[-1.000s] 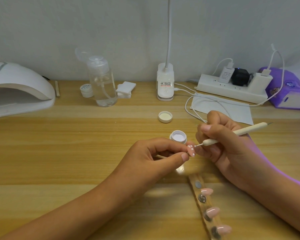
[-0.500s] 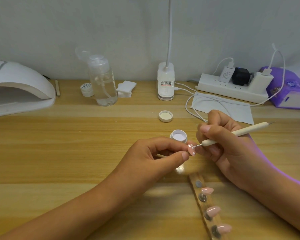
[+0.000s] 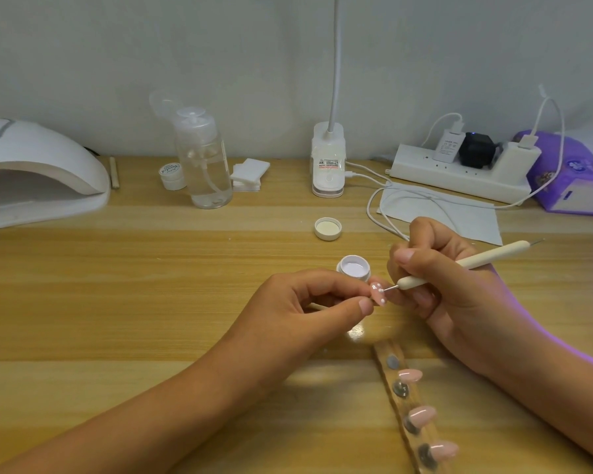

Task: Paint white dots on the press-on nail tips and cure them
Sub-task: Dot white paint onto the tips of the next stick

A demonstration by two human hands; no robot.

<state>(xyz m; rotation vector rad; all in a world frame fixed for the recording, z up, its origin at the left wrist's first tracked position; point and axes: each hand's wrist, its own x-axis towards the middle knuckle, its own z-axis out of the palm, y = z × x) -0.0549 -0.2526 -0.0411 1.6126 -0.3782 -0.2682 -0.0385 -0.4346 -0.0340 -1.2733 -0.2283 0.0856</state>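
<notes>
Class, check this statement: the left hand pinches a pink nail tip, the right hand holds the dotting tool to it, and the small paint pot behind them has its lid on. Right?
Not quite. In the head view the paint pot stands open; its lid lies apart on the table behind it. The rest holds.

The nail tip [image 3: 480, 293] is pale pink with small white dots. The dotting tool [image 3: 493, 256] is cream with a silver point. The jar [image 3: 354, 268] is white, and so is the lid [image 3: 327, 228] beyond the jar. Nearer than the jar, plain pink spare tips [image 3: 410, 375] sit on a tan strip [image 3: 382, 350] with grey pads [image 3: 392, 362]. The bench [image 3: 151, 285] is light wood in pale and darker bands.
</notes>
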